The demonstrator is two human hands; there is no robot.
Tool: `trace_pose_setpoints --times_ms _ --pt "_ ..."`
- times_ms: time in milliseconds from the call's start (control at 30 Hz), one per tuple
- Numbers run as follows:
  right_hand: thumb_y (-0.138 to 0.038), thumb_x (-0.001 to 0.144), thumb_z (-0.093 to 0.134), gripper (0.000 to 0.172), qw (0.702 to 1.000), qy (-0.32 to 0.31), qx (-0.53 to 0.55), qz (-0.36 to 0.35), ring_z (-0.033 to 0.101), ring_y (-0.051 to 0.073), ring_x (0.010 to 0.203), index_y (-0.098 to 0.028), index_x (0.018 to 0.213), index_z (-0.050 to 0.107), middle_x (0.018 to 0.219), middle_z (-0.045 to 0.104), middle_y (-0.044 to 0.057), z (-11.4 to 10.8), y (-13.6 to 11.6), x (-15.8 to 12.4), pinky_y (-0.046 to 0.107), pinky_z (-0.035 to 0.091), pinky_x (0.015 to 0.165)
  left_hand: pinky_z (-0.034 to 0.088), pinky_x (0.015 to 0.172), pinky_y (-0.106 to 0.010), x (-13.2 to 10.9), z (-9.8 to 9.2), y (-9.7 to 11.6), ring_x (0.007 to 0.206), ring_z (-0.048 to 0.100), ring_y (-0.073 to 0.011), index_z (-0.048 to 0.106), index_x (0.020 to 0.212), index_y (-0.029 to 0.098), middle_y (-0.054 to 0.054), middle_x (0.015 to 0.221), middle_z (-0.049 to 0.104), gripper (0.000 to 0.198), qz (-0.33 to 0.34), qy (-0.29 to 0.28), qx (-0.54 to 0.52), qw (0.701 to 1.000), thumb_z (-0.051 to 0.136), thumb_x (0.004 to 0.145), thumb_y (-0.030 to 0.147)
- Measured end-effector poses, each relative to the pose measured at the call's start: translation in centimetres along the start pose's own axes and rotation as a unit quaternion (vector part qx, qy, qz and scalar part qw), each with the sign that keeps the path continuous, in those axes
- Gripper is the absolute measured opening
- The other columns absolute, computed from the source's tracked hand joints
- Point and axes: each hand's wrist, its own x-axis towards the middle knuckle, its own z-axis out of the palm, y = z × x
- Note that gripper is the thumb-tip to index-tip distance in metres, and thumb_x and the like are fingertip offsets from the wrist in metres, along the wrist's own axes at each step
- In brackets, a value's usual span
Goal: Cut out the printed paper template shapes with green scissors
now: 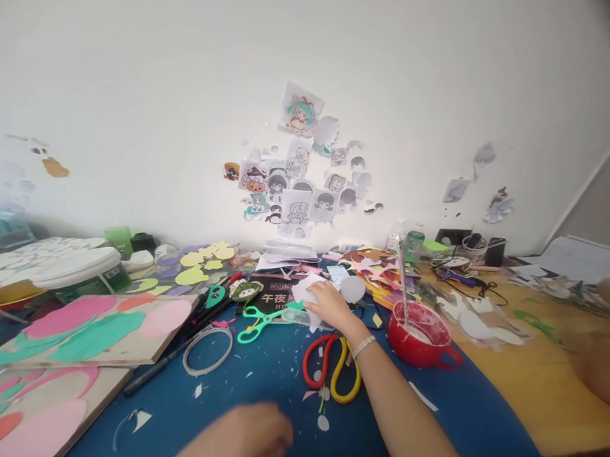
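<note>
My right hand [330, 304], with a bracelet at the wrist, reaches forward and pinches a piece of white paper [307, 287] over a black printed box [273, 292]. Below it lie scissors with one red and one yellow handle [347, 380], their blades hidden by my hand. Green-handled scissors [255, 325] rest just to its left. My left hand [260, 430] is low over the blue mat [219, 399], smeared by motion, so its fingers do not show clearly. Small paper scraps lie about the mat.
At right stands a red cup [418, 336] with a metal spoon. Boards [156, 336] with coloured paper shapes lie at left, near a white-lidded tub [76, 267]. Coloured scraps [373, 271] pile up behind. A blurred person's arm [593, 352] is at the right edge.
</note>
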Motion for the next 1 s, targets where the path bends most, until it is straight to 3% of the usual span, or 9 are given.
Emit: trace_pose_setpoints --times_ms 133,200,300,400,500,633,733,867,1000 --pt "-0.024 0.077 0.056 0.019 1.000 -0.010 -0.014 -0.015 0.048 0.024 0.092 -0.015 0.092 0.063 0.094 0.060 0.009 0.1 0.5 0.0 0.032 0.036 0.079 0.043 0.080 -0.028 7.5 -4.3 -1.9 0.091 0.056 -0.0163 0.057 0.095 0.023 -0.004 0.099 0.061 0.024 -0.020 0.097 0.107 0.989 0.036 0.083 0.024" --pt "-0.021 0.077 0.056 0.016 0.999 -0.017 -0.015 -0.030 0.049 0.023 0.089 -0.017 0.091 0.064 0.092 0.061 0.007 0.0 0.4 0.0 0.030 0.037 0.077 0.039 0.089 -0.037 10.7 -4.6 -4.0 0.104 0.050 -0.0220 0.055 0.105 0.020 -0.009 0.111 0.056 0.028 -0.045 0.155 0.169 0.972 0.043 0.080 0.027" --pt "-0.024 0.077 0.058 0.018 0.998 -0.027 -0.007 -0.056 0.049 0.020 0.090 -0.021 0.093 0.064 0.094 0.062 0.003 0.0 -0.2 0.1 0.026 0.037 0.078 0.037 0.091 -0.044 13.1 -3.1 -6.9 0.110 0.047 -0.0272 0.056 0.108 0.017 -0.013 0.118 0.053 0.035 -0.055 0.165 0.232 0.957 0.051 0.076 0.030" --pt "-0.023 0.076 0.059 0.020 0.998 -0.028 0.023 -0.050 0.048 0.019 0.096 -0.022 0.095 0.062 0.099 0.061 0.002 0.5 -0.7 0.3 0.024 0.037 0.081 0.036 0.094 -0.043 13.1 -1.8 -8.3 0.110 0.047 -0.0249 0.058 0.106 0.018 -0.011 0.115 0.057 0.032 -0.017 0.167 0.242 0.956 0.050 0.077 0.029" --pt "-0.025 0.074 0.061 0.030 0.999 -0.016 0.030 -0.010 0.046 0.021 0.101 -0.018 0.103 0.058 0.104 0.060 0.005 1.1 -0.6 0.5 0.026 0.036 0.084 0.038 0.093 -0.038 12.5 -1.6 -8.0 0.105 0.051 -0.0223 0.061 0.103 0.018 -0.010 0.112 0.059 0.029 -0.001 0.167 0.241 0.956 0.048 0.078 0.026" --pt "-0.040 0.067 0.064 0.058 0.999 -0.017 0.011 0.032 0.039 0.031 0.109 -0.011 0.114 0.050 0.121 0.048 0.016 1.5 0.5 0.4 0.041 0.032 0.089 0.035 0.094 -0.043 12.1 -1.8 -7.1 0.106 0.050 -0.0250 0.061 0.103 0.019 -0.009 0.111 0.060 0.031 -0.015 0.162 0.264 0.951 0.045 0.080 0.030" --pt "-0.046 0.062 0.065 0.065 0.998 -0.054 0.012 0.029 0.036 0.032 0.114 -0.013 0.116 0.050 0.127 0.043 0.016 1.3 1.2 0.2 0.041 0.031 0.091 0.032 0.095 -0.047 11.9 -1.7 -6.8 0.111 0.046 -0.0280 0.060 0.105 0.020 -0.009 0.112 0.060 0.034 -0.041 0.165 0.274 0.947 0.044 0.079 0.037" --pt "-0.033 0.063 0.066 0.049 0.997 -0.062 0.031 0.022 0.040 0.029 0.111 -0.016 0.108 0.056 0.120 0.051 0.013 0.7 1.0 0.1 0.036 0.030 0.091 0.030 0.096 -0.047 11.7 -1.9 -6.7 0.115 0.043 -0.0291 0.060 0.105 0.019 -0.011 0.114 0.059 0.037 -0.078 0.171 0.291 0.938 0.042 0.080 0.039" --pt "-0.019 0.067 0.058 0.014 0.995 -0.027 0.085 0.047 0.054 0.024 0.088 -0.018 0.080 0.063 0.089 0.065 0.008 -0.3 0.5 0.0 0.030 0.036 0.079 0.030 0.096 -0.046 11.6 -2.2 -6.6 0.117 0.040 -0.0288 0.060 0.106 0.016 -0.012 0.119 0.054 0.039 -0.116 0.164 0.317 0.927 0.038 0.082 0.037"
